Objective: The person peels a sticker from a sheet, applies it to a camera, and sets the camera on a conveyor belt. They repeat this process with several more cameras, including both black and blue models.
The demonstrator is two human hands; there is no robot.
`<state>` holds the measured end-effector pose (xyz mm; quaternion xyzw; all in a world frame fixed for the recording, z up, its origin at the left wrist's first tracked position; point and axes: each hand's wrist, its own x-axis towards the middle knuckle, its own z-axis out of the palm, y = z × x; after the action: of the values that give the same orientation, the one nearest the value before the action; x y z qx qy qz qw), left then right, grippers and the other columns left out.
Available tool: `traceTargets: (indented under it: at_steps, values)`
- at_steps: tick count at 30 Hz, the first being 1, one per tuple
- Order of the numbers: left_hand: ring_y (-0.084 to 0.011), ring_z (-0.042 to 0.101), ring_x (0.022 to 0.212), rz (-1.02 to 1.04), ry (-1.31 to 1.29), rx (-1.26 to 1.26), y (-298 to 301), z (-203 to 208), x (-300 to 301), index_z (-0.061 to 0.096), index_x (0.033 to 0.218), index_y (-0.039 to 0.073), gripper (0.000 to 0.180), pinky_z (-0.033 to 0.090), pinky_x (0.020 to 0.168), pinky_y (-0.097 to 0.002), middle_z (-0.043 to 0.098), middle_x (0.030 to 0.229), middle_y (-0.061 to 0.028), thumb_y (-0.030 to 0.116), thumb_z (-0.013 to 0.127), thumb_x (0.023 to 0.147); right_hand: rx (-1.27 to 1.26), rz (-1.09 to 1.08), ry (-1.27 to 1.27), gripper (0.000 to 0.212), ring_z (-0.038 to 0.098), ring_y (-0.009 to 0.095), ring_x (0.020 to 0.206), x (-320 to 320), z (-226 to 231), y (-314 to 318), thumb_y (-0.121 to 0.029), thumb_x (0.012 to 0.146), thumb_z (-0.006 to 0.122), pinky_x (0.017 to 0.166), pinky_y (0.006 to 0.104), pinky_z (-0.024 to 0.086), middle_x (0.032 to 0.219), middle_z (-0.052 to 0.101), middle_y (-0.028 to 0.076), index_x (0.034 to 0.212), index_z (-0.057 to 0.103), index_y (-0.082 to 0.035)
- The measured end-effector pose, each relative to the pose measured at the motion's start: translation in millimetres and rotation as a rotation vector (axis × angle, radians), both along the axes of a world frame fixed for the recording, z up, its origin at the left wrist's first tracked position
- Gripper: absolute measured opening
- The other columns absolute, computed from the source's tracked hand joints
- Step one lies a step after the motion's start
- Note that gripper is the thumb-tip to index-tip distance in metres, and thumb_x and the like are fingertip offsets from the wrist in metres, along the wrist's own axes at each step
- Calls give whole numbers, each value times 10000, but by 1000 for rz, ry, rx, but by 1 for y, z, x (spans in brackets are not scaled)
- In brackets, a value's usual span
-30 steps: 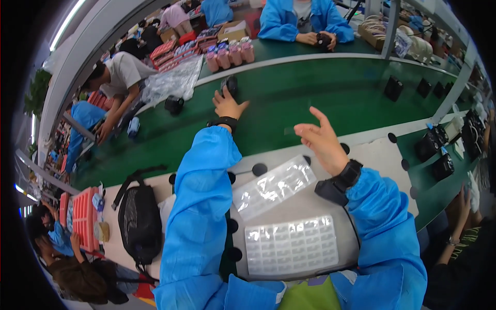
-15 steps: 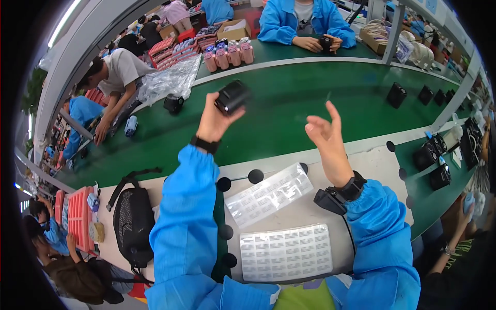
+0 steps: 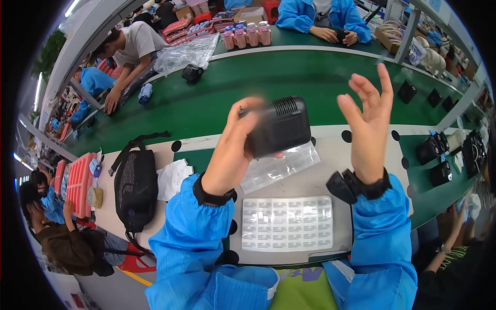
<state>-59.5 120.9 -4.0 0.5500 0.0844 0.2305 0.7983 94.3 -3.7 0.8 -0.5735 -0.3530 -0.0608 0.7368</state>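
Observation:
My left hand (image 3: 230, 142) grips a black box-shaped device (image 3: 281, 132) with rounded corners and a slotted grille near its top edge; its exact kind does not show. The device is above the near side of the bench, slightly blurred. My right hand (image 3: 371, 129) is raised to the right of it, fingers apart, palm turned toward the device. A small, faint, see-through piece (image 3: 381, 60) seems to be at its index fingertip. Below lie two sheets of printed labels: a flat white sheet (image 3: 287, 223) near me and a tilted glossy sheet (image 3: 274, 173), partly hidden by the device.
A black mesh bag (image 3: 135, 191) and crumpled white cloth (image 3: 174, 178) lie left. Across the green belt (image 3: 206, 108) sit a black device (image 3: 192, 73) and a light-blue one (image 3: 145, 93). More black devices (image 3: 407, 91) stand right. Co-workers sit opposite (image 3: 323, 18) and far left (image 3: 139, 46).
My left hand has brought the black device nearer and to the right, turning its grille into view. My right hand has moved up and right. The view has shifted, uncovering the white cloth.

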Motion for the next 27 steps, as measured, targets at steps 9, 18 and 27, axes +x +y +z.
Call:
traceTargets:
  at_steps: [9, 18, 27]
  values:
    - [-258, 562, 978, 55, 18, 83, -26, 3, -12, 278, 1215, 107, 397, 540, 666, -378, 470, 1144, -150, 344, 349, 905, 2, 579, 230, 719, 525, 90, 717, -52, 12, -29, 92, 725, 575, 678, 205, 426, 768, 555, 48, 1339, 220, -31]
    - [-237, 566, 951, -33, -36, 155, -27, -4, -16, 272, 1206, 114, 577, 545, 655, -347, 461, 1138, -132, 271, 618, 771, -77, 588, 73, 735, 517, 90, 700, -52, 9, -31, 117, 711, 563, 667, 212, 429, 742, 534, 53, 1335, 205, -34]
    - [-194, 512, 1004, -72, -77, 88, -26, 1, -20, 290, 1203, 103, 664, 493, 743, -312, 449, 1142, -124, -72, 664, 684, -54, 531, -153, 714, 522, 95, 698, -53, 2, -28, 135, 690, 556, 667, 213, 431, 745, 528, 57, 1306, 234, -30]
